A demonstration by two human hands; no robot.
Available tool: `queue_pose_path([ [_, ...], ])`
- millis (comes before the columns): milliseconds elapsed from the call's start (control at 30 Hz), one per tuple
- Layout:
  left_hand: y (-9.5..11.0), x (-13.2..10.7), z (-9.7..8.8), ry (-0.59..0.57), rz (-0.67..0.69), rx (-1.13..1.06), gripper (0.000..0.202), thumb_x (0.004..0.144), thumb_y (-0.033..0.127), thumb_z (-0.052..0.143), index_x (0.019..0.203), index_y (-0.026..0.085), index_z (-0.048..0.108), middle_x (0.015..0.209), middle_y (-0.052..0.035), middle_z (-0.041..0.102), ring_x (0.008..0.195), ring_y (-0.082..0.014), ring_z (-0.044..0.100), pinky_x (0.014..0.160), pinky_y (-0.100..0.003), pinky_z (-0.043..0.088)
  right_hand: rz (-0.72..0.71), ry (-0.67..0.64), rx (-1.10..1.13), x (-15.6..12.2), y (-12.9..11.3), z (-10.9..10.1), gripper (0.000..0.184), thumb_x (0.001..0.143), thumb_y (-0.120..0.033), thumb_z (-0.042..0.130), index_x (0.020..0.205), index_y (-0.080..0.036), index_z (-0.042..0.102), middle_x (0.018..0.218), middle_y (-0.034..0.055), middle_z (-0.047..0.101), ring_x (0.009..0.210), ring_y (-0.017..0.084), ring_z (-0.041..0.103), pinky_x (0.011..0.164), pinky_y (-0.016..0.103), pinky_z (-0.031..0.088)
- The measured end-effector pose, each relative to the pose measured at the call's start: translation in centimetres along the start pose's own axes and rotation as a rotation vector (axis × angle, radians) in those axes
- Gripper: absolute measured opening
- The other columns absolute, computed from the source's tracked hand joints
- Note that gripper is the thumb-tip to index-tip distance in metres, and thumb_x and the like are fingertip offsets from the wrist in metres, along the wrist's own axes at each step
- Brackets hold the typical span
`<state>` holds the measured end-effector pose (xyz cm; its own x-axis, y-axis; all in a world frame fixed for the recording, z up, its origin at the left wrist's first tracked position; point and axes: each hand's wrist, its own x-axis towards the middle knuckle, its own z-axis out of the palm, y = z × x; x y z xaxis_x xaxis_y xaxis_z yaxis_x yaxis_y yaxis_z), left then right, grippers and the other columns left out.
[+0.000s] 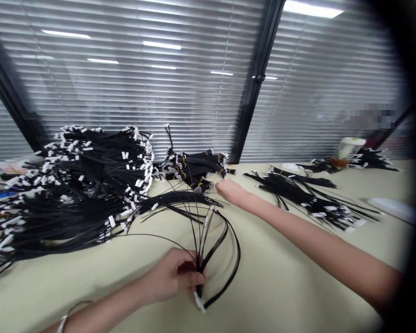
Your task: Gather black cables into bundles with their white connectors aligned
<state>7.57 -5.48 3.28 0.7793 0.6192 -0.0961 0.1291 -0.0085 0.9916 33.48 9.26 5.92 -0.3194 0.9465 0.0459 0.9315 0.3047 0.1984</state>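
Note:
My left hand is closed around a small bunch of thin black cables near the table's front; their ends fan upward and loop to the right, one with a white tag. My right hand reaches far across the table, fingers curled, touching the banded bundles of black cables at the back. Whether it grips one I cannot make out. A big heap of black cables with white tags lies to the left.
The pale green table runs along windows with blinds. More black cables lie at right. A cup and another cable pile sit at the far right.

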Motion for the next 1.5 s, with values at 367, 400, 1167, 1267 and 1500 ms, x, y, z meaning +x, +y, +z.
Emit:
queue_pose_path([
  [367,-0.4,0.3,-0.1,0.002,-0.045,0.088,0.03,0.079,0.04,0.06,0.076,0.011,0.057,0.066,-0.0013,0.05,0.062,-0.0126,0.049,0.056,-0.021,0.037,-0.038,-0.014,0.033,0.5,-1.8,1.5,0.021,0.09,-0.028,0.05,0.103,-0.012,0.057,0.1,0.0062,0.059,0.091,0.017,0.058,0.08,0.038,0.048],
  [400,-0.4,0.3,-0.1,-0.004,-0.048,0.09,0.03,0.08,0.04,0.059,0.077,0.011,0.056,0.066,-0.0012,0.05,0.062,-0.0125,0.048,0.056,-0.021,0.037,-0.033,-0.017,0.032,0.9,-2.1,1.5,0.021,0.09,-0.028,0.051,0.102,-0.012,0.057,0.101,0.0064,0.059,0.092,0.018,0.058,0.08,0.038,0.048],
  [1167,0.3,0.2,0.1,0.111,0.035,0.154,0.023,0.084,0.033,0.055,0.08,0.011,0.06,0.077,-0.0039,0.055,0.073,-0.0152,0.053,0.064,-0.022,0.04,0.253,0.523,1.073,-3.9,5.0,-3.7,0.024,0.09,-0.027,0.04,0.098,-0.01,0.054,0.088,0.009,0.061,0.082,0.015,0.059,0.078,0.032,0.049],
  [1267,0.4,0.3,0.1,0.165,0.079,0.136,0.02,0.084,0.03,0.054,0.081,0.012,0.061,0.08,-0.0048,0.057,0.076,-0.0163,0.055,0.067,-0.023,0.042,0.21,0.571,1.392,-6.7,2.8,-3.8,0.025,0.091,-0.033,0.036,0.094,-0.015,0.053,0.091,0.0099,0.062,0.088,0.015,0.059,0.079,0.029,0.05],
  [1500,-0.1,0.4,-0.1,0.218,0.082,0.108,0.018,0.085,0.027,0.053,0.084,0.011,0.061,0.082,-0.0054,0.06,0.077,-0.0166,0.057,0.068,-0.023,0.044,0.016,0.161,2.057,-13.0,-8.4,-2.7,0.014,0.081,-0.032,0.06,0.085,-0.019,0.059,0.087,0.0026,0.06,0.076,0.011,0.058,0.073,0.025,0.048],
])
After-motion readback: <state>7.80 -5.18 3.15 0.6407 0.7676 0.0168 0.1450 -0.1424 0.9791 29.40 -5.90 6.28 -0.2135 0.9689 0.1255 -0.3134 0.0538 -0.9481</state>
